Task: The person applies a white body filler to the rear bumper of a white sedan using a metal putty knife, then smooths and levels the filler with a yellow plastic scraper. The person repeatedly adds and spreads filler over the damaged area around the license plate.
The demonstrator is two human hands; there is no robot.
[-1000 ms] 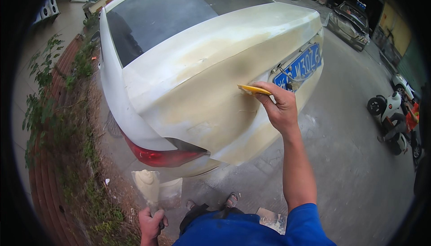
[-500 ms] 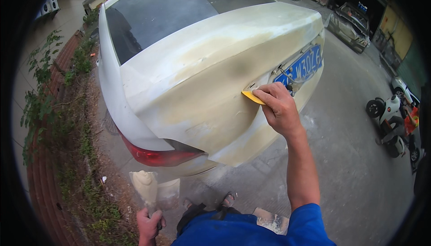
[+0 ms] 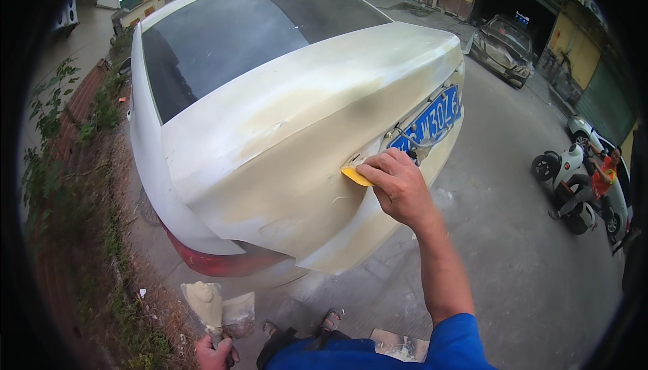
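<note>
A white car's boot lid (image 3: 290,181) is coated in wide beige patches of body filler. Against it, just left of the blue number plate (image 3: 432,121), my right hand (image 3: 398,188) pinches a yellow plastic spreader (image 3: 356,173), its edge touching the panel. Low on the left, my left hand (image 3: 214,354) is closed round the handle of a putty knife. A lump of beige filler (image 3: 204,301) sits on its broad blade. A pale flat plate (image 3: 239,312) shows beside the blade; whether my hand holds it too, I cannot tell.
Below the boot lid is the red tail light (image 3: 223,260). Plants (image 3: 118,289) and a brick edging run along the left. A flat board (image 3: 399,346) lies near my feet. To the right, a person sits on a white scooter (image 3: 574,174); a dismantled car (image 3: 503,49) stands farther back.
The view has shifted, so the car appears lower and farther left. My right hand keeps the spreader at about the same spot beside the number plate. More of the scooter rider shows.
</note>
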